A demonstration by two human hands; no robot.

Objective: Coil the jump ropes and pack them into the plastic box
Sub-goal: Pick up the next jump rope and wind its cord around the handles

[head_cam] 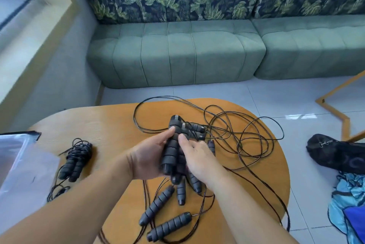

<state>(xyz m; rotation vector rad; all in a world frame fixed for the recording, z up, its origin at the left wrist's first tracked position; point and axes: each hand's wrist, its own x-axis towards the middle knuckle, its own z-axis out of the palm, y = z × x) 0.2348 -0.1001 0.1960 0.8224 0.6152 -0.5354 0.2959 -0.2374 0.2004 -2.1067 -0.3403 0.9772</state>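
Both hands, left [147,156] and right [197,157], clamp black ribbed handles [171,150] at frame centre; plastic box [17,156] at left, contents unclear.

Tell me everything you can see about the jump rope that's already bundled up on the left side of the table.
The bundled jump rope lies on the orange wooden table, left of both hands and untouched by them. Its two dark grey ribbed handles, foam by the look, lie side by side, pointing toward the near edge. Thin black cord is wound around their far ends, with loose loops trailing toward the near edge. The translucent plastic box sits just left.
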